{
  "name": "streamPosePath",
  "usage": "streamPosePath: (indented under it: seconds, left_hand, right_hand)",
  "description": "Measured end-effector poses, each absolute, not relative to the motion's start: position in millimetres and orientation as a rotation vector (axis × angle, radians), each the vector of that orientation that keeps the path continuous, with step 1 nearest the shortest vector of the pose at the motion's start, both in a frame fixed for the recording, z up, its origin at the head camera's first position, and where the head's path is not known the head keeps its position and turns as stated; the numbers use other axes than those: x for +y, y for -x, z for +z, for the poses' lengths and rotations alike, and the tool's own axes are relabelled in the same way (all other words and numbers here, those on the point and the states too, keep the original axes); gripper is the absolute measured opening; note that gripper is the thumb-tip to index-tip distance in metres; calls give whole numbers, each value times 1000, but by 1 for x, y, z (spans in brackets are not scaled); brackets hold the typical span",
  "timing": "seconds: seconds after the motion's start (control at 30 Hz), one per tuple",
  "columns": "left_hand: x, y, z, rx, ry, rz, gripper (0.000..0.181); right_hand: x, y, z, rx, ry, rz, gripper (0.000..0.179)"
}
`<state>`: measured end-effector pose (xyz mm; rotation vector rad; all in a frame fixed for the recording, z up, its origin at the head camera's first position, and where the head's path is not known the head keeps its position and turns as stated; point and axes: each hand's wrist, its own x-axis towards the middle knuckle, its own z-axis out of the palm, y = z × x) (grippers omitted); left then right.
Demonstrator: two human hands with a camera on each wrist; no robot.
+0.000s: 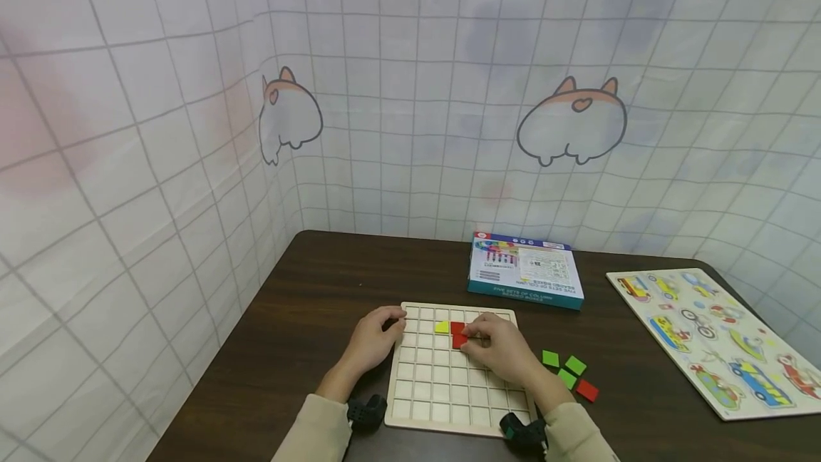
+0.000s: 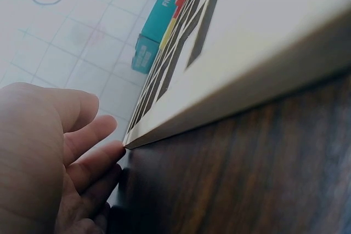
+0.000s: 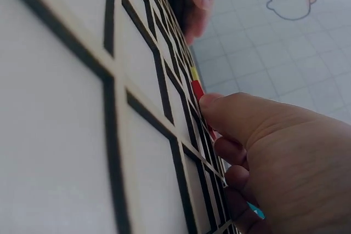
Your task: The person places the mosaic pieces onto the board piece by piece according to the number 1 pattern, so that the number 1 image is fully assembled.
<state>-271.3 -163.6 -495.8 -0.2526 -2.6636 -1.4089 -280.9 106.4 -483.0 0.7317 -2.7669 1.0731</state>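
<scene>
A pale wooden grid board (image 1: 404, 405) lies on the dark table. In its upper rows are a yellow square tile (image 1: 442, 327) and a red square tile (image 1: 456, 328) side by side. Just below that red one, my right hand (image 1: 503, 349) pinches a second red square tile (image 1: 458, 341) between thumb and fingers. The right wrist view has the thumb (image 3: 230, 114) at the red pieces, with the other fingers curled beneath. My left hand (image 1: 372, 341) rests by the board's upper left edge, fingers loosely bent; a fingertip touches the corner in the left wrist view.
Right of the board lie several loose green tiles (image 1: 567, 378) and a red tile (image 1: 586, 390). Behind them sits a flat teal-edged box (image 1: 526, 273). A picture puzzle board (image 1: 705, 334) lies at the far right. A white gridded curtain (image 1: 417, 127) hangs behind the table.
</scene>
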Motion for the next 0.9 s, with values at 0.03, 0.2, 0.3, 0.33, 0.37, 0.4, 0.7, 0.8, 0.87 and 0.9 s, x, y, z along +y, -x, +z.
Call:
streamPosePath:
  seconds: [0.03,0.2,0.3,0.33,0.37,0.4,0.7,0.8,0.87,0.9]
  left_hand:
    - [-164,271,-496,-2665,252,-1404,31]
    - [-163,272,-496,-2661,261,-1400,31]
    - [-164,272,-496,-2663,260,-1395,31]
    - [-164,272,-496,-2664,259,-1393,31]
    - [-164,272,-496,-2666,259,-1392,31]
    - [-164,272,-497,-2668,258,-1391,31]
    - [-164,273,-498,-2672,275,-1384,31]
    - [-164,272,-499,-2669,270,-1392,31]
    - [-164,272,-498,-2669,264,-1400,31]
    - [-165,272,-498,-2668,262,-1403,31]
  right_hand:
    - [106,281,-483,-2766,-735,1077,13]
    - [106,280,-483,-2765,-736,1087,13]
    - [106,280,-483,-2761,-745,1089,13]
    - [106,280,-483,-2758,-751,1089,13]
    - [106,280,-483,-2754,-755,1093,13]
    - [106,280,-483,-2752,-760,1097,13]
    - [106,281,-486,-2750,-729,1128,15]
    - [106,280,-486,-2769,-711,1146,15]
    - [106,280,-487,-2764,-715,1162,15]
    - [106,281,-487,-2760,-721,1162,14]
